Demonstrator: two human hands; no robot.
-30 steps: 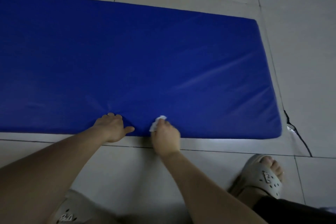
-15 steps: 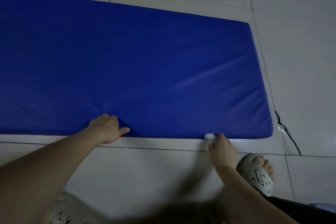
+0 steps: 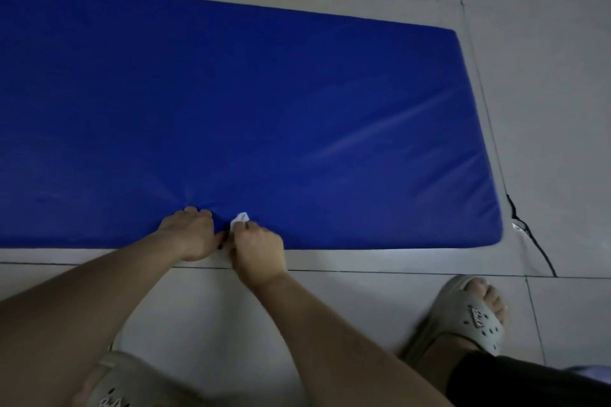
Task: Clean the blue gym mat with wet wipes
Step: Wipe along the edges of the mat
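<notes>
A thick blue gym mat [image 3: 264, 109] lies flat on the tiled floor and runs off the left side of the view. My left hand [image 3: 190, 233] presses on the mat's near edge with curled fingers, denting the cover. Right beside it, my right hand [image 3: 256, 246] grips a small crumpled white wet wipe [image 3: 239, 220] against the same near edge. Most of the wipe is hidden under my fingers. The two hands almost touch.
Grey floor tiles [image 3: 545, 76] surround the mat. A dark cable [image 3: 532, 238] trails off the mat's near right corner. My feet wear grey slippers, the right slipper [image 3: 469, 317] at the lower right and the left slipper [image 3: 109, 383] at the bottom edge.
My right hand swept the wipe right along the mat's near edge, then came back left beside my left hand. My left hand stayed pressed on the edge.
</notes>
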